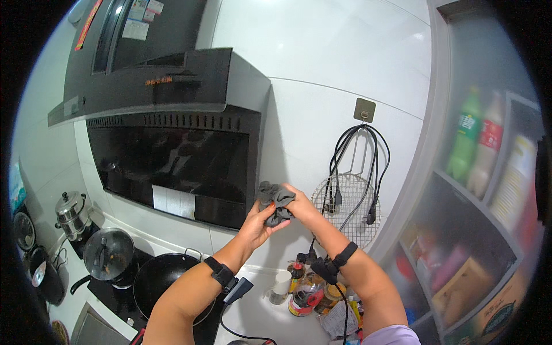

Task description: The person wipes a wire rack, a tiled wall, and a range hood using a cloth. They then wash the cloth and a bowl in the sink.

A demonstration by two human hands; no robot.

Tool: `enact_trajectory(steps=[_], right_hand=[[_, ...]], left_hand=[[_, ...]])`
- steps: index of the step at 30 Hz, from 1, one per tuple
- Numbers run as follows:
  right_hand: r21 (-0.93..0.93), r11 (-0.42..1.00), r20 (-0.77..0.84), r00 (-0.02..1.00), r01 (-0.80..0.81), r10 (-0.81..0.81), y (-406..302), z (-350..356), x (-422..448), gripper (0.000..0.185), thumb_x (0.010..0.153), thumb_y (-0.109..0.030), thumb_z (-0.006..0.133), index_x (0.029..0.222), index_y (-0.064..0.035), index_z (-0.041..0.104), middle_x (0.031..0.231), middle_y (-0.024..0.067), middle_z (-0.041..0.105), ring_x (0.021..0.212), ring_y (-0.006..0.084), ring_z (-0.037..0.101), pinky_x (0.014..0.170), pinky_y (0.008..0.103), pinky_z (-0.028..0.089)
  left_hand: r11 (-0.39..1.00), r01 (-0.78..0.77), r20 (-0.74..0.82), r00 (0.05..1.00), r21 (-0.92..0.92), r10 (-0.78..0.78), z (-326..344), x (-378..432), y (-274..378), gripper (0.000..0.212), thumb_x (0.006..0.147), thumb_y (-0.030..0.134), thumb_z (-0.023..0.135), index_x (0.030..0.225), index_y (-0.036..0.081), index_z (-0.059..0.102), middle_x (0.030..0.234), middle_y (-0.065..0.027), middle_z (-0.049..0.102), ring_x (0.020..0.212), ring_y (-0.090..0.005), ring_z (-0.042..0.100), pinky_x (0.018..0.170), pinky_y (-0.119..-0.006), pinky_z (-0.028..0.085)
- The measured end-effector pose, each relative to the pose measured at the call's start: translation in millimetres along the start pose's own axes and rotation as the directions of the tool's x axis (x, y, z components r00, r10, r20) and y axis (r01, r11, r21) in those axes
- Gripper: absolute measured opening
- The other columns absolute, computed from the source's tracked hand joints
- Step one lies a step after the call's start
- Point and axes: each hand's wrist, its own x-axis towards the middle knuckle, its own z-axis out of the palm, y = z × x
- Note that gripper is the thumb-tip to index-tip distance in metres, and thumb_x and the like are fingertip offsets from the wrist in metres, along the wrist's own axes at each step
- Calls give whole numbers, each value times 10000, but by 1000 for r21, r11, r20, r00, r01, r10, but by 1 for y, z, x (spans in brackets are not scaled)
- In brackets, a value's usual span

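Observation:
Both of my hands grip a crumpled dark grey cloth [276, 199] in front of the white wall, by the lower right corner of the black range hood [172, 151]. My left hand [257, 226] holds the cloth from below, its thumb across the front. From the right, my right hand [298, 203] clasps the same cloth, and its fingers are partly hidden behind the bunched fabric. A white paper [174, 201] sits along the hood's lower edge. Each forearm wears a black strap with a small device and a cable.
Below stand a black wok [161, 276], a lidded pan [108, 254] and a steel steamer pot [71, 213]. Seasoning bottles and jars [306, 295] crowd the counter. Black cables [345, 151] and a wire grill rack [358, 228] hang at right, beside a frosted door [470, 194].

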Motion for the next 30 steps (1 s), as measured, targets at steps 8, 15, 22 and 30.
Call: enact_trajectory(steps=[8,15,22,30], right_hand=[[-780,497,250,918,379,-309,-9,43,-58,720,723,-32,665,1372,-41,354,1409,306,274,1241,493,345,1026,493,362],[-824,389,246,878,413,-410,-44,-4,-33,593,636,129,585,1195,-52,505,1321,223,421,1186,413,449,975,443,419],[-961,199,-79,503,190,-861,-114,-95,74,496,646,175,452,1045,-80,600,1150,158,568,1107,359,497,968,439,397],[-983,180,-151,395,37,-906,-102,-144,179,397,714,61,567,1037,-159,631,1205,70,579,1117,315,497,931,442,403]], left_hand=[[986,163,-296,944,47,-142,-7,-12,-13,302,930,101,510,1225,68,455,1143,-101,551,921,-222,607,674,-339,551],[975,220,125,968,-5,-218,10,-7,17,308,943,316,526,1201,149,535,1269,-69,464,1155,-264,483,925,-486,467],[899,151,108,971,411,-213,23,-28,27,719,898,420,592,1489,199,248,1512,-170,197,1385,-317,235,1051,-469,354],[574,354,78,801,738,-594,-17,-61,5,601,921,315,585,1414,43,374,1378,-160,446,1273,-228,436,1008,-354,405]])
